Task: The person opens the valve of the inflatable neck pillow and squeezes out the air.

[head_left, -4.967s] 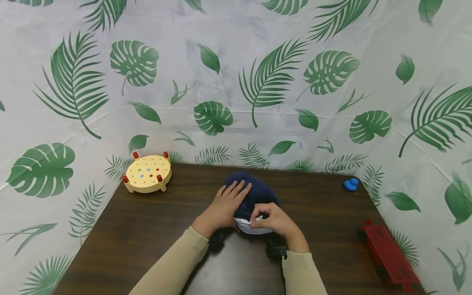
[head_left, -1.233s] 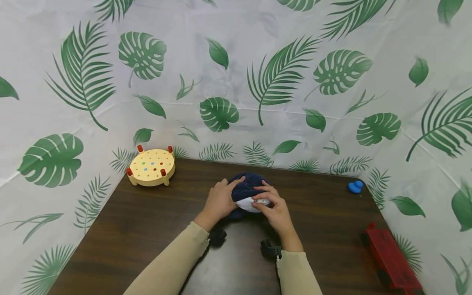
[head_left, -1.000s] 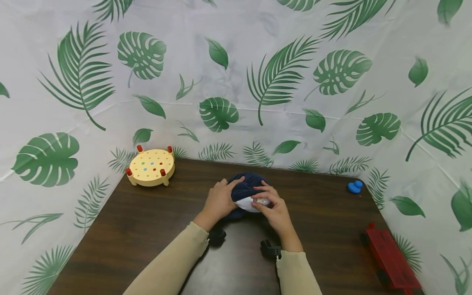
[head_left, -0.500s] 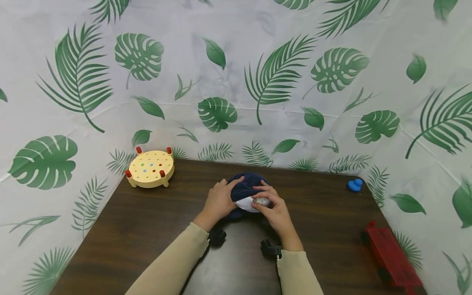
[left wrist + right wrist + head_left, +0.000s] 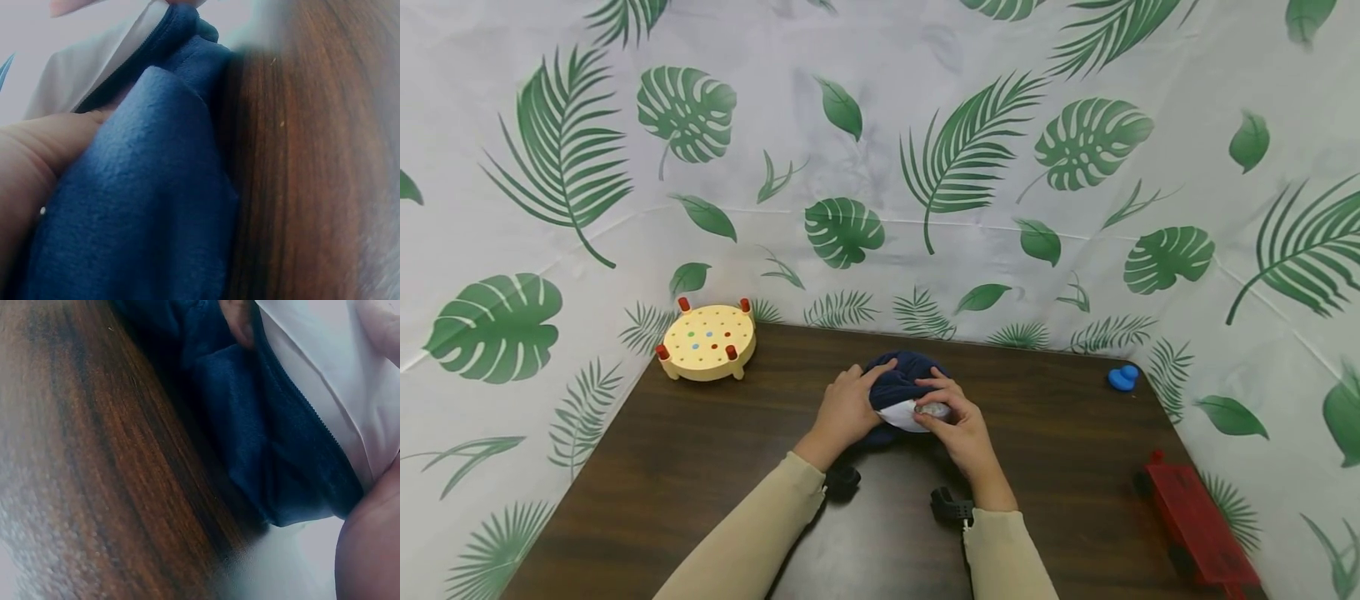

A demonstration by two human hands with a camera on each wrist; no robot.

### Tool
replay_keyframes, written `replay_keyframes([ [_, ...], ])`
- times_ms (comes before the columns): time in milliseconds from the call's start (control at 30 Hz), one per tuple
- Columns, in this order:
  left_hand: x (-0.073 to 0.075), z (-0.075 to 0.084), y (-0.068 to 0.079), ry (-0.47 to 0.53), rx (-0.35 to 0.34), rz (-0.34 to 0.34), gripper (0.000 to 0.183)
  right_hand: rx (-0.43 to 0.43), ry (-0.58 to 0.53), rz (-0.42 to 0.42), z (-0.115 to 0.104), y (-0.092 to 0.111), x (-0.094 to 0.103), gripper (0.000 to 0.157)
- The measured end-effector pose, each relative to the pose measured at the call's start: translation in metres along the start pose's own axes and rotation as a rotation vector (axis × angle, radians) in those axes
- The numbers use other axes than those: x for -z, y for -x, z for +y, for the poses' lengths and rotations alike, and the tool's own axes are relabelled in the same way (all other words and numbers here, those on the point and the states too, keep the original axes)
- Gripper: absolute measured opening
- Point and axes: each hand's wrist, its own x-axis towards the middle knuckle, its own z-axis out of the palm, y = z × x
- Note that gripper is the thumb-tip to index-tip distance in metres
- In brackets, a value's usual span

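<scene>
Both hands hold a navy plush cushion (image 5: pixel 906 379) with a zip opening near the back middle of the table. White lining (image 5: pixel 897 415) shows through the opening toward me. My left hand (image 5: pixel 841 414) grips the left side, and its thumb lies along the top. My right hand (image 5: pixel 962 429) holds the right side, thumb and fingers curled at a small pale, shiny patch (image 5: pixel 935 410) in the opening. In the right wrist view, zip teeth (image 5: pixel 312 415) edge the navy fabric beside the lining. A navy flap (image 5: pixel 150 181) covers part of my left hand in the left wrist view.
On the dark wooden table (image 5: pixel 700 467), a round yellow pegboard stool with red-tipped legs (image 5: pixel 709 342) stands back left. A blue rubber duck (image 5: pixel 1123 378) sits back right. A red wheeled toy wagon (image 5: pixel 1198 521) is at the right edge. A leaf-print cloth (image 5: pixel 865 150) hangs behind.
Since five seconds ago, the cushion has been bunched up and shifted slightly back. My left hand went from lying flat on it to gripping its side. Over the last second, almost nothing moved.
</scene>
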Motion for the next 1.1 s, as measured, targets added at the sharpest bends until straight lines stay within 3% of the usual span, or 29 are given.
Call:
replay_keyframes([
  [800, 0.0032, 0.0016, 0.0001, 0.001, -0.013, 0.011, 0.078, 0.062, 0.093, 0.016, 0.0065, -0.0027, -0.0008, 0.017],
  [1100, 0.0034, 0.001, 0.0002, -0.007, -0.031, 0.012, 0.066, 0.061, 0.1, 0.021, 0.0054, -0.0042, -0.0013, 0.018],
])
